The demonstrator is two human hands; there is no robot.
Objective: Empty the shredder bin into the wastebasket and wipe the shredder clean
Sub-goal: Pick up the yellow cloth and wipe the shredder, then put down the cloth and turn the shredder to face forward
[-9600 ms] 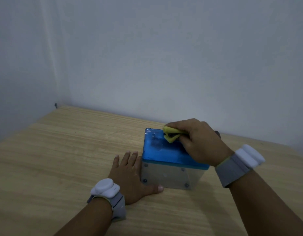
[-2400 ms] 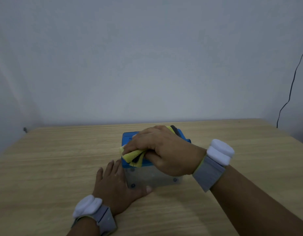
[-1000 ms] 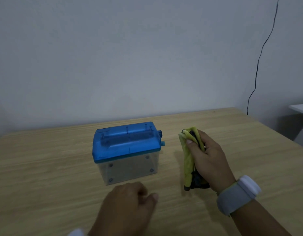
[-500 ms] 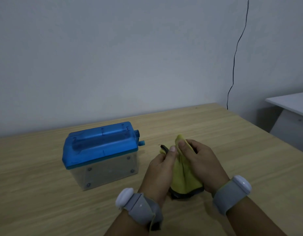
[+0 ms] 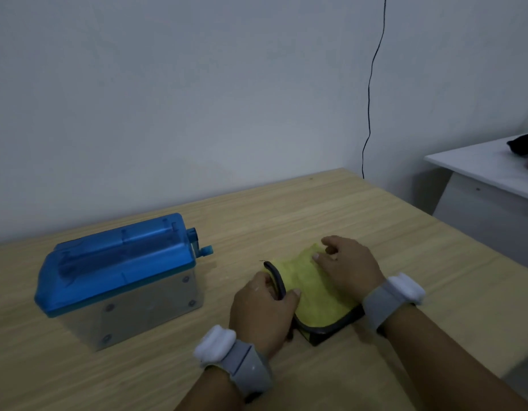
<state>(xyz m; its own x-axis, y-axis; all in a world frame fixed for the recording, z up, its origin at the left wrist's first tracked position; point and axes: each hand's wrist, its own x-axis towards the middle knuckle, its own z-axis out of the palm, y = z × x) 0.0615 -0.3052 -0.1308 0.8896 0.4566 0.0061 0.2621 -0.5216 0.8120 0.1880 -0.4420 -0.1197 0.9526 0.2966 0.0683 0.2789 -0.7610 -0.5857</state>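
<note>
The left hand pinches the dark-edged side of the yellow cloth; the right hand lies spread flat on it, pressing it to the table near the right edge. The shredder stands closed toward the left edge (untouched). Wiping looks finished; the cloth seems to be getting folded, so next calls for smoothing and letting go.

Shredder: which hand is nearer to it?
Left. The left hand rests on the yellow cloth's near edge, beside the shredder; the right hand presses the cloth farther away.
</note>
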